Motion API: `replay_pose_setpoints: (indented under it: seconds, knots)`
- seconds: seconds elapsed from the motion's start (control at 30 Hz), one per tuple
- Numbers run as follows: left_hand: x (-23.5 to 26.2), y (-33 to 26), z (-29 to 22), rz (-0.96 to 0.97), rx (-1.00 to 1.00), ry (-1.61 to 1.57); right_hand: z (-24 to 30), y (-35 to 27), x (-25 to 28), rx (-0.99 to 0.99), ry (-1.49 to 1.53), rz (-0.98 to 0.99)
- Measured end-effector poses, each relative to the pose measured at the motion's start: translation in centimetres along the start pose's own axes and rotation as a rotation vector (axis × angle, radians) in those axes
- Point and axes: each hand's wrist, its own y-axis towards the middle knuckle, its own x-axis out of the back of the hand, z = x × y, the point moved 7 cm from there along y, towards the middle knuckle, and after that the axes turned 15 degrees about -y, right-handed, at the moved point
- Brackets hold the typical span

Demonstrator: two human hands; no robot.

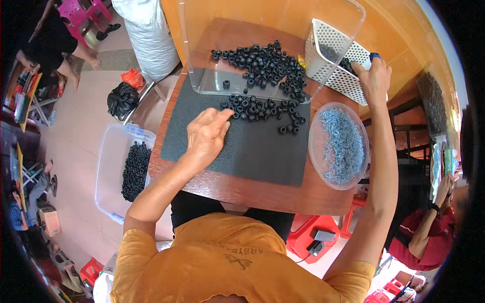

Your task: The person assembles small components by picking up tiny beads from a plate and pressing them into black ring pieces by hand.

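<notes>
My left hand [207,134] rests over the dark grey mat [262,156], fingers curled. Its index fingertip touches the near edge of a spread of small black ring-shaped parts [252,108]. Whether it pinches one is hidden. My right hand [374,83] reaches over the right end of a white perforated basket [336,76], fingers bent down around its rim. Something dark blue [375,56] shows at these fingers, and black parts [346,64] lie beside the thumb inside. What the fingertips hold is hidden.
A clear tub [202,90] lies open toward me, with more black parts spilling from it. Beside the mat sits a round clear tray [314,146] of small blue pieces. On the floor at left, a clear bin [108,177] holds black parts; a red stool [303,237] stands below the table.
</notes>
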Motion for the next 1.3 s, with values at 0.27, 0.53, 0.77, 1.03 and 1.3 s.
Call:
replay_pose_setpoints:
  seconds: [0.27,0.53,0.77,1.03,1.3]
  knots:
    - [-1.2,0.3,0.4,0.137,-0.049,0.18,4.0,-4.9,2.2,-0.165,0.351,0.099]
    - [-2.4,0.5,0.0,0.158,-0.146,0.172,7.3,-11.3,6.1,-0.09,0.557,0.236]
    - [-2.3,-0.2,-0.6,0.272,-0.093,0.29,11.5,-13.7,7.0,-0.039,0.768,0.272]
    - [-2.2,-3.1,-0.2,0.213,0.612,-0.661,15.1,-15.8,8.9,-0.168,1.049,0.401]
    - [-5.3,-6.0,-1.7,0.057,0.913,-1.169,17.4,-16.3,10.9,-0.105,1.027,0.205]
